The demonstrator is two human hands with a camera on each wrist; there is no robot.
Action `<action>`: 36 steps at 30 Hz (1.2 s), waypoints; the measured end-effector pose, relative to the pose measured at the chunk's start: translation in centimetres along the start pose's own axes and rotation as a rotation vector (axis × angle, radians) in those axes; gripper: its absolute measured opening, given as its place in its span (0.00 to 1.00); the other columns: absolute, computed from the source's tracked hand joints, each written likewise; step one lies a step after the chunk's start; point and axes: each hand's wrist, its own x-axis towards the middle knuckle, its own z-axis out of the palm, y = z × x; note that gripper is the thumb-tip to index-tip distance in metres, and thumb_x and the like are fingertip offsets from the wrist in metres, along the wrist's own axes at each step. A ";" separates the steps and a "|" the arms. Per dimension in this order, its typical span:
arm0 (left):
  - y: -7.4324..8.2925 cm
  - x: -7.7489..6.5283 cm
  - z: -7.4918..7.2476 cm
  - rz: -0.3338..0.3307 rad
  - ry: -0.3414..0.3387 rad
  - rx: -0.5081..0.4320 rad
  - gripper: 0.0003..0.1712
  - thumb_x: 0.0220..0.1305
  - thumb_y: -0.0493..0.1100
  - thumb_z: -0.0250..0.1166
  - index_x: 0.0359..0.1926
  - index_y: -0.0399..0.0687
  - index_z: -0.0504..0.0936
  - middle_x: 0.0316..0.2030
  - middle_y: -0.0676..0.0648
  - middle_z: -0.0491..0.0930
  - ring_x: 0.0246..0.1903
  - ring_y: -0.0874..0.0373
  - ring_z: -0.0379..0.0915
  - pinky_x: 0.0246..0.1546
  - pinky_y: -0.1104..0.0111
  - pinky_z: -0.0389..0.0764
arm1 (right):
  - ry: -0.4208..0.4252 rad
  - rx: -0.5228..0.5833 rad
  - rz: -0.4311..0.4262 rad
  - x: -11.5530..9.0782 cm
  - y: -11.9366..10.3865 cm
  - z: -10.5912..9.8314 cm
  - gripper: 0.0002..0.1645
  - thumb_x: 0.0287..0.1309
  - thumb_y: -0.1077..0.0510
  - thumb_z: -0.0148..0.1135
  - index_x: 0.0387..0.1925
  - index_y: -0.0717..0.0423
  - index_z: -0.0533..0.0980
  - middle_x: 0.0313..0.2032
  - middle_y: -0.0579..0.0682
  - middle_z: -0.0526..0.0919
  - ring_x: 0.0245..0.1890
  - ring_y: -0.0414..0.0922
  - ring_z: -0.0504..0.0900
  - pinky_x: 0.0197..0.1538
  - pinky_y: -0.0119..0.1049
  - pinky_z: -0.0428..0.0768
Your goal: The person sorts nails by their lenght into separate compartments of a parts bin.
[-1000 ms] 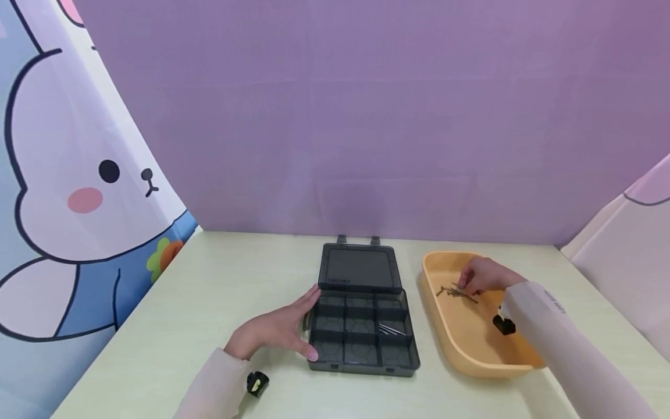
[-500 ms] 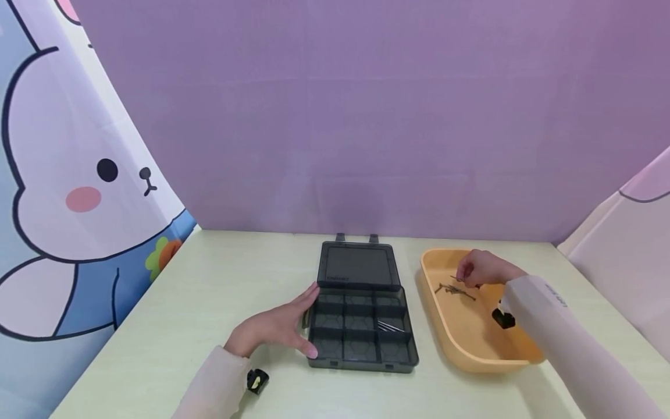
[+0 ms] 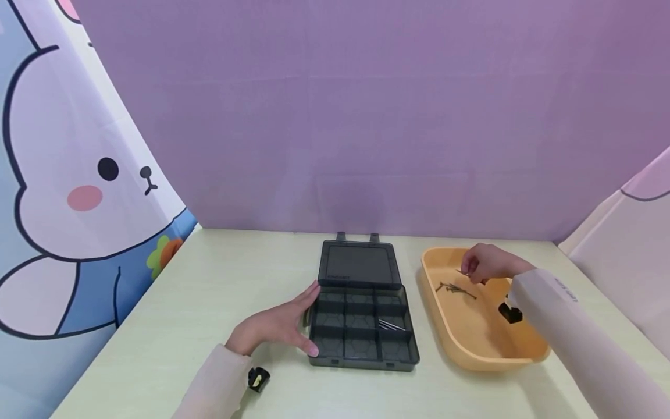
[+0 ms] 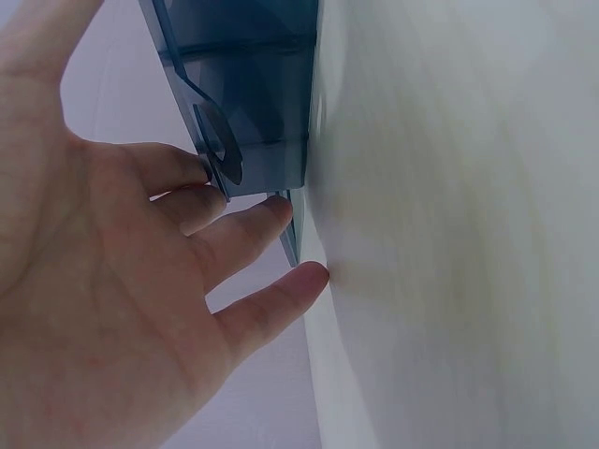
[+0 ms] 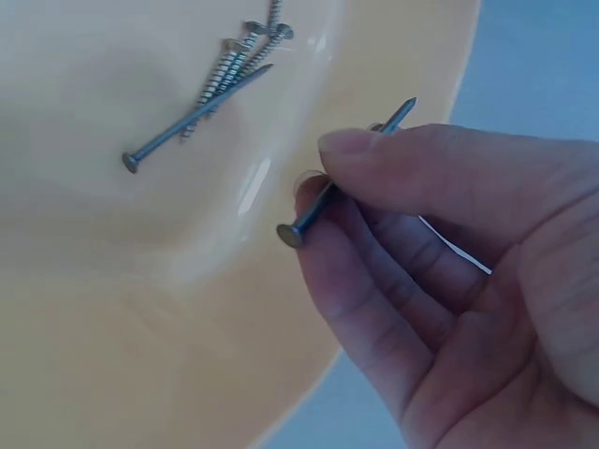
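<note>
My right hand [image 3: 489, 263] pinches a nail [image 5: 309, 213] between thumb and fingers, over the far part of the orange tray [image 3: 455, 343]. Its flat head and pointed tip stick out on either side in the right wrist view. Below lie several screws [image 5: 229, 70] and another nail [image 5: 192, 117], in a small heap on the tray floor. My left hand [image 3: 280, 323] rests with spread fingers along the left side of a dark see-through compartment box [image 3: 361, 364]. The box's lid [image 3: 361, 263] lies folded back. Several shiny nails [image 3: 389, 326] sit in its middle right compartment.
The pale table [image 3: 251, 262] extends around box and tray, up to a purple cloth [image 3: 366, 116] at its back edge. A cartoon-printed cloth [image 3: 78, 174] hangs at the left. The tray's raised rim stands just right of the box.
My right hand has lifted a nail off the heap and moved slightly up and to the right with it. The left hand stays at the box's side.
</note>
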 end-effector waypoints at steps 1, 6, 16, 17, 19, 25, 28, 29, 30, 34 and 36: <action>0.0 0.0 0.0 0.000 0.000 -0.001 0.72 0.45 0.59 0.75 0.74 0.38 0.35 0.75 0.42 0.28 0.74 0.45 0.30 0.70 0.48 0.50 | 0.000 0.001 0.002 0.0 0.0 -0.1 0.09 0.43 0.72 0.62 0.31 0.65 0.77 0.24 0.48 0.78 0.22 0.41 0.73 0.28 0.40 0.80; 0.1 -0.1 0.0 0.000 -0.004 -0.004 0.71 0.45 0.58 0.75 0.74 0.38 0.35 0.75 0.42 0.28 0.74 0.45 0.29 0.70 0.48 0.50 | -0.003 0.010 -0.020 -0.4 -0.3 -0.6 0.09 0.42 0.75 0.60 0.27 0.62 0.76 0.21 0.47 0.76 0.19 0.39 0.70 0.25 0.37 0.76; 0.2 -0.4 -0.1 -0.001 -0.025 -0.012 0.74 0.43 0.66 0.73 0.74 0.38 0.34 0.75 0.41 0.27 0.74 0.43 0.29 0.70 0.48 0.51 | -0.046 0.009 -0.022 -1.2 -1.0 -0.7 0.09 0.42 0.74 0.60 0.25 0.60 0.75 0.20 0.46 0.74 0.18 0.38 0.69 0.24 0.34 0.74; 0.2 -0.4 -0.1 -0.002 -0.025 -0.012 0.74 0.43 0.66 0.73 0.74 0.38 0.34 0.75 0.41 0.27 0.74 0.43 0.29 0.70 0.48 0.51 | -0.048 0.007 -0.022 -1.2 -1.0 -0.7 0.09 0.42 0.74 0.61 0.25 0.60 0.75 0.20 0.46 0.74 0.18 0.38 0.69 0.24 0.34 0.74; 0.3 -0.4 -0.1 -0.005 -0.025 -0.013 0.74 0.43 0.65 0.73 0.74 0.38 0.34 0.75 0.41 0.27 0.74 0.43 0.29 0.70 0.48 0.51 | -0.048 0.002 -0.022 -1.4 -1.1 -0.7 0.08 0.42 0.74 0.61 0.25 0.60 0.75 0.20 0.46 0.74 0.18 0.38 0.69 0.24 0.34 0.74; 0.2 -0.4 0.0 -0.002 -0.022 -0.001 0.74 0.43 0.65 0.73 0.74 0.38 0.35 0.75 0.42 0.27 0.74 0.44 0.30 0.69 0.48 0.52 | -0.050 -0.007 -0.018 -1.7 -1.3 -1.1 0.07 0.43 0.72 0.61 0.26 0.60 0.76 0.21 0.45 0.74 0.19 0.38 0.70 0.24 0.33 0.75; 0.2 -0.4 0.0 -0.002 -0.016 -0.003 0.72 0.45 0.62 0.74 0.74 0.39 0.34 0.75 0.43 0.27 0.74 0.44 0.30 0.69 0.48 0.52 | -0.048 -0.010 -0.024 -1.8 -1.7 -1.4 0.06 0.45 0.71 0.61 0.26 0.59 0.76 0.21 0.46 0.75 0.18 0.38 0.71 0.24 0.32 0.75; 0.2 -0.4 -0.1 -0.003 -0.013 -0.001 0.72 0.46 0.62 0.74 0.74 0.39 0.34 0.75 0.43 0.27 0.74 0.45 0.30 0.69 0.48 0.52 | -0.047 -0.012 -0.029 -1.8 -1.9 -1.4 0.06 0.46 0.71 0.62 0.26 0.59 0.76 0.21 0.46 0.76 0.18 0.38 0.71 0.24 0.32 0.75; 0.2 -0.5 -0.1 -0.004 -0.010 -0.001 0.72 0.46 0.61 0.74 0.74 0.39 0.34 0.75 0.43 0.27 0.74 0.44 0.30 0.69 0.48 0.53 | -0.048 -0.011 -0.034 -1.8 -2.1 -1.5 0.05 0.46 0.70 0.62 0.26 0.59 0.77 0.21 0.46 0.76 0.18 0.38 0.71 0.24 0.32 0.75; 0.3 -0.6 -0.2 -0.005 -0.008 -0.007 0.72 0.46 0.60 0.74 0.74 0.39 0.34 0.75 0.42 0.27 0.74 0.44 0.30 0.69 0.48 0.53 | -0.056 -0.007 -0.049 -2.0 -3.1 -1.6 0.04 0.48 0.69 0.63 0.26 0.59 0.77 0.21 0.46 0.77 0.18 0.38 0.72 0.24 0.32 0.75; 0.3 -0.6 -0.3 -0.001 -0.009 -0.012 0.72 0.46 0.60 0.74 0.74 0.38 0.35 0.75 0.42 0.27 0.74 0.44 0.30 0.69 0.48 0.52 | -0.061 -0.008 -0.053 -2.1 -3.6 -1.6 0.05 0.49 0.69 0.62 0.26 0.59 0.77 0.22 0.46 0.77 0.19 0.38 0.72 0.25 0.32 0.75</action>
